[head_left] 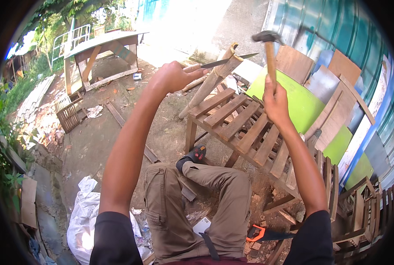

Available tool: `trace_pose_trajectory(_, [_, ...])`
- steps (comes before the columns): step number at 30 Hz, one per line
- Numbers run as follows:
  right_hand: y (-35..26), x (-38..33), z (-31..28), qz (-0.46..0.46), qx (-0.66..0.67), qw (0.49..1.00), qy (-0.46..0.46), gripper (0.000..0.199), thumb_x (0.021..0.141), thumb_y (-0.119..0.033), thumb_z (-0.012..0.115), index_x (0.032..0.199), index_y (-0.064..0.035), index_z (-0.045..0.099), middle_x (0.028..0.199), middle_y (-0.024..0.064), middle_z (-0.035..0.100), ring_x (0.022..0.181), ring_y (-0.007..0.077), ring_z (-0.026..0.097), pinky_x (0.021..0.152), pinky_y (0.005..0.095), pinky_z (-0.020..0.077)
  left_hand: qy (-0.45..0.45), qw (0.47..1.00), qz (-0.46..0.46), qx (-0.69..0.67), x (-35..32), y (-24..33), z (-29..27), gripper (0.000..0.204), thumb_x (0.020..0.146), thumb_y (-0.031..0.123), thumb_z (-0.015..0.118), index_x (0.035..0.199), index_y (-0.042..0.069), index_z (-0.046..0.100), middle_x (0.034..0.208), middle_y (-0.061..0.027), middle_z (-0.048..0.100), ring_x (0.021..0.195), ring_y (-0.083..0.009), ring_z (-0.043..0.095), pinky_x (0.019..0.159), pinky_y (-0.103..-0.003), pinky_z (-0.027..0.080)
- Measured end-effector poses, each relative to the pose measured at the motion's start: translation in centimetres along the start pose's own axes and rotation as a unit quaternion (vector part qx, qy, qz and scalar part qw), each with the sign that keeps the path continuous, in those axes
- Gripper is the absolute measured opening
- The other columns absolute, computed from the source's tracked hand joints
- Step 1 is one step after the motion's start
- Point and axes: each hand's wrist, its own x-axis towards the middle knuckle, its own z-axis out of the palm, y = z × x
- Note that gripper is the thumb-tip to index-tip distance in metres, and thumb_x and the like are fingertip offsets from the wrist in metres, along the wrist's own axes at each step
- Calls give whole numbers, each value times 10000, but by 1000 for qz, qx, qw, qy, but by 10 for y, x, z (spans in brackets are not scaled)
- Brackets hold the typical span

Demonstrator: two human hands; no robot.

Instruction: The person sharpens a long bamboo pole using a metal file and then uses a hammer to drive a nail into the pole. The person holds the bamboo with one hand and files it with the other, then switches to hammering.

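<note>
My left hand (172, 77) is closed round the light handle of a long knife (219, 62). Its dark blade lies across the upper end of a bamboo pole (206, 90), which is split at the top, and the tip sticks out on the far side. The pole leans beside a slatted wooden bench (239, 121), its foot on the ground. In my right hand (275, 102) a hammer (270, 55) is gripped by its wooden handle, head up, above and to the right of the blade and apart from it.
A handsaw (267, 234) with an orange handle lies by my legs at the lower right. Green and brown boards (294, 95) lean on a corrugated wall. A white sack (82, 221) sits at lower left, a wooden table frame (104, 62) at far left. Planks lie on the ground.
</note>
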Motion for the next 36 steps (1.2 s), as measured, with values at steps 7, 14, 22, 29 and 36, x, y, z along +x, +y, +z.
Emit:
trace_pose_trajectory(7, [-7,-2,-5,8,142,988,63,536,1045,-534,432,866,-42,548,619,-2,465,490,96,453,461,295,400,0,1000,23,13,-1,4,-5,920,757,849,554,796,-47,758,716,-234,693,716,-296,717,668,-418,566])
trace_pose_trajectory(14, [-21,2,-15,92,218,971,26,546,1055,-502,432,866,-9,570,663,26,513,585,141,508,555,343,444,0,1000,-1,6,0,0,-4,939,753,841,572,873,-71,759,773,-262,705,766,-319,729,698,-431,573])
trace_pose_trajectory(22, [-14,-2,1,40,98,994,6,574,1050,-500,435,870,10,625,643,66,544,614,175,536,603,369,446,15,1000,11,-1,-1,-5,3,932,757,827,594,844,-88,753,761,-254,705,734,-317,722,676,-427,570])
trace_pose_trajectory(29, [-1,7,22,35,18,999,-19,488,1047,-530,437,884,-74,495,630,9,451,430,92,396,378,273,342,24,1000,19,-9,0,-6,6,952,743,841,585,802,-95,746,712,-271,684,682,-335,707,665,-437,565])
trace_pose_trajectory(36, [2,-3,15,27,80,996,-13,486,1055,-516,429,838,-82,461,617,-20,428,439,66,382,377,260,304,43,999,28,-6,4,-13,8,941,752,819,607,730,-115,715,686,-263,674,662,-324,699,636,-429,559])
